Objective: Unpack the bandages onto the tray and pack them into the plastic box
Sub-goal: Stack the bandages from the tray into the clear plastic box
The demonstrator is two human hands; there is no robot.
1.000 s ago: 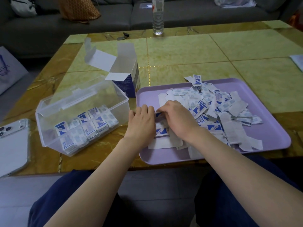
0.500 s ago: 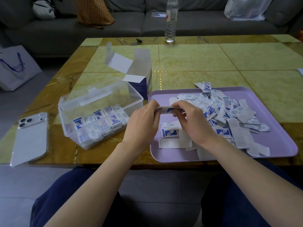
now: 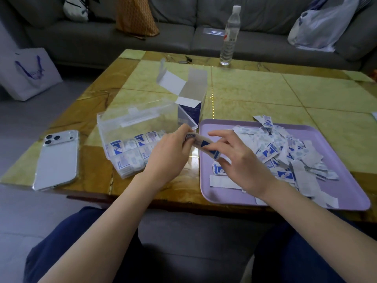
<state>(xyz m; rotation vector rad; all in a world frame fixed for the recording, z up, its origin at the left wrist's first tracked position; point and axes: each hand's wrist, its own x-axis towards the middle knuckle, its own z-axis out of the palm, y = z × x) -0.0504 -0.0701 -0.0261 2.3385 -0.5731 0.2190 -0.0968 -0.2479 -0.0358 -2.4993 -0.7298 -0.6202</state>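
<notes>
Left hand (image 3: 170, 154): closed on one end of a small stack of bandages (image 3: 204, 145), thumb and fingers pinching it above the gap between box and tray.
Right hand (image 3: 238, 160): grips the other end of the same stack, with the index finger stretched out loose above it.
Stack: held off the bench, tilted, its left end higher than its right; blue-and-white wrappers show along the top edge.
Plastic box (image 3: 142, 139): clear, lid open, on the bench (image 3: 265, 94) just left of the tray; rows of wrapped bandages stand packed along its near side.
Tray (image 3: 346, 180): lilac, at the near right of the bench, its near edge over the bench's rim.
Loose bandages (image 3: 285, 152): a scattered heap across the middle and right of the tray, some face up, some showing plain white backs.
Carton (image 3: 189, 101): blue and white, flaps open, upright just behind the box and the tray's far left corner.
Phone (image 3: 57, 160): face down at the bench's near left, well apart from the box.
Bottle (image 3: 229, 37): clear, upright at the bench's far edge.
Sofa (image 3: 91, 37): grey, beyond the bench, with bags on it.
</notes>
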